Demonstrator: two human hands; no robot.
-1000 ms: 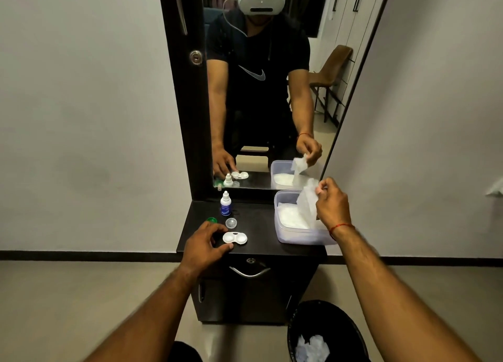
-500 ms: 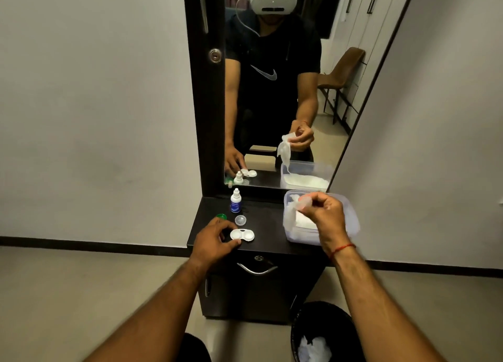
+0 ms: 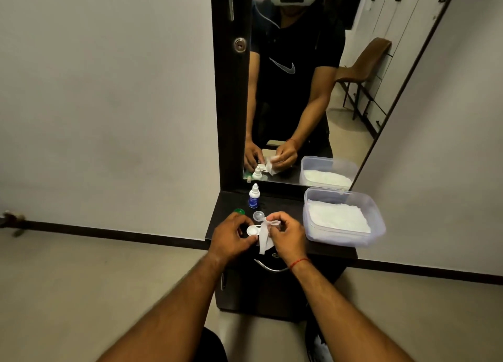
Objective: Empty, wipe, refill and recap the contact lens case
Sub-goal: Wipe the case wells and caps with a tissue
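Right grip [image 3: 285,239] pinches a tissue [image 3: 264,240], left grip [image 3: 231,236] holds the lens case [image 3: 252,230]: seemingly the wiping step; next, work tissue into each well

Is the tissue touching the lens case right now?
Touching. The head view shows the tissue, pinched by the right hand, draped across the lens case and covering its right well.

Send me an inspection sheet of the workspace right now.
Surface: dark vanity top, mirror behind.
Job's things: lens case uncapped, tissue over its right half; solution bottle upright; green cap and clear cap loose beside it.
Clutter: tub of tissues at right.
Hands: left hand grips the lens case; right hand pinches the tissue.
Cables: headset cable, in the reflection only.
Surroundings: plain walls, chair reflected.
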